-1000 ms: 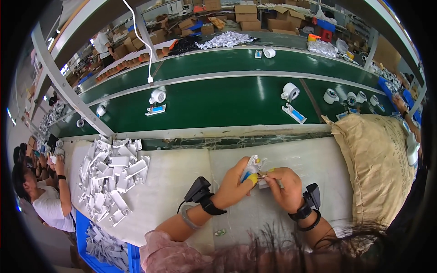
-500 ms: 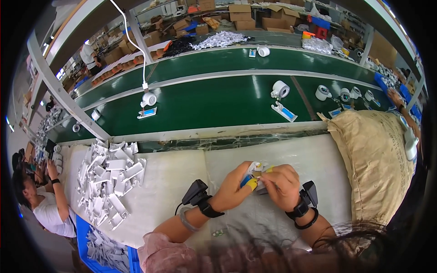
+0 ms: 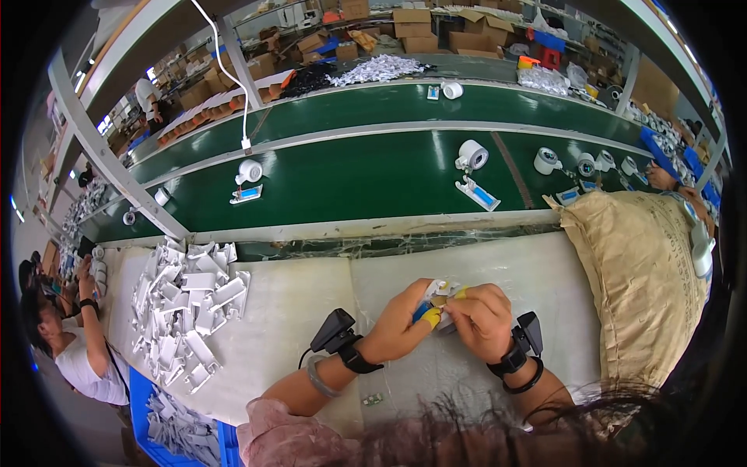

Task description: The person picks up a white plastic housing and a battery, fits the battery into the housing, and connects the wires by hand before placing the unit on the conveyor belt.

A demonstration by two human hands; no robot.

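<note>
Above the worktable, my left hand (image 3: 398, 321) is closed around a white plastic housing (image 3: 442, 286) with a blue cell-like part (image 3: 422, 310) inside it. My right hand (image 3: 484, 317) meets it from the other side, thumb and fingertips pinched at the housing's inner end. What those fingertips hold is too small and too covered to name. Yellow covers wrap some fingers of both hands. On the table near my left wrist lies a small green circuit board (image 3: 373, 399).
White plastic shells (image 3: 187, 300) are heaped at the left, above a blue bin (image 3: 142, 420) of similar parts. A brown sack (image 3: 638, 272) stands at the right. Beyond the table, a green conveyor belt (image 3: 350, 175) carries round white units (image 3: 471, 155). Co-workers sit at both sides.
The units on the near belt have shifted slightly left. My hands stay almost in place around the housing. A co-worker's hand at the far right has moved toward the belt.
</note>
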